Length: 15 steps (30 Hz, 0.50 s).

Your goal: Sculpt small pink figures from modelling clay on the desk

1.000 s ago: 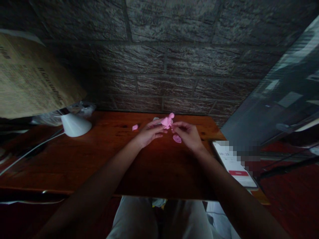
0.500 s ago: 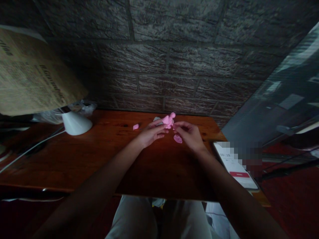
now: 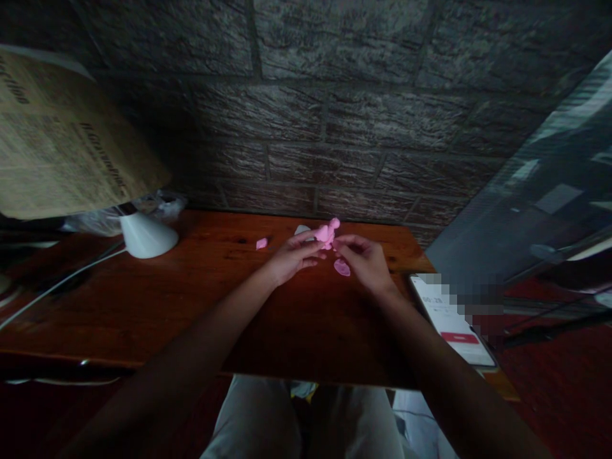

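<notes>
Pinching gently helps: left grip (image 3: 292, 256) cradles the pink figure (image 3: 325, 234), right grip (image 3: 366, 258) nips its four-o'clock edge.

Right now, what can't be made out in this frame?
All in the head view:
Right hand: whether its fingertips grip anything; too small and dim.
Pink shape: its lower left, behind fingers of the left hand.
Pale object: its near part, behind the left hand.
Phone: its upper right, pixelated; small print too blurred.
Lampshade: its left side, cut off by the edge.
</notes>
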{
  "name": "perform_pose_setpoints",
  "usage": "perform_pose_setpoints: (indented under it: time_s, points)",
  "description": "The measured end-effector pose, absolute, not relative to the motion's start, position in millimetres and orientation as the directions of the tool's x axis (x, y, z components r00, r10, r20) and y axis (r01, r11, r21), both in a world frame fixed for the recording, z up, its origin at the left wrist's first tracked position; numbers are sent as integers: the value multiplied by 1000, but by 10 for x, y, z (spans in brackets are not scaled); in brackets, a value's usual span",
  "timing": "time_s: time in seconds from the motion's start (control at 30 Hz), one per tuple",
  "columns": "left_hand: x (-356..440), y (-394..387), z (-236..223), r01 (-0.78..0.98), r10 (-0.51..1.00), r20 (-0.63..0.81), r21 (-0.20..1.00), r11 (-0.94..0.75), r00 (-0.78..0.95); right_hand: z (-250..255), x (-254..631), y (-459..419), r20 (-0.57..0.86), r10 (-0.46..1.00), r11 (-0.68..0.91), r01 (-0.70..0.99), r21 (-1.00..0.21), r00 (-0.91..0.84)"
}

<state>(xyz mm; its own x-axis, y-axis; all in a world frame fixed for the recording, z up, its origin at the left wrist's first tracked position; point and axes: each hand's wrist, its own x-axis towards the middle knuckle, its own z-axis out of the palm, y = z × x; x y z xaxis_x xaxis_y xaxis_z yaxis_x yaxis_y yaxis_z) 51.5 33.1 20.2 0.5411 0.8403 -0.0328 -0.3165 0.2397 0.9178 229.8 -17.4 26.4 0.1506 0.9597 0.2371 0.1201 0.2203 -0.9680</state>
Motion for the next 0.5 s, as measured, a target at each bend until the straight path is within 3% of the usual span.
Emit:
perform_pose_setpoints:
  time_s: [0.33,0.5]
  points:
    - [473,363,181,-246,836,4,956,157,549,279,2298,-185,232,962,216,113,-970,148]
    - [488,345,197,-293,842,-13,935,202,540,280,2306,-170,197,971,189,72,-979,134]
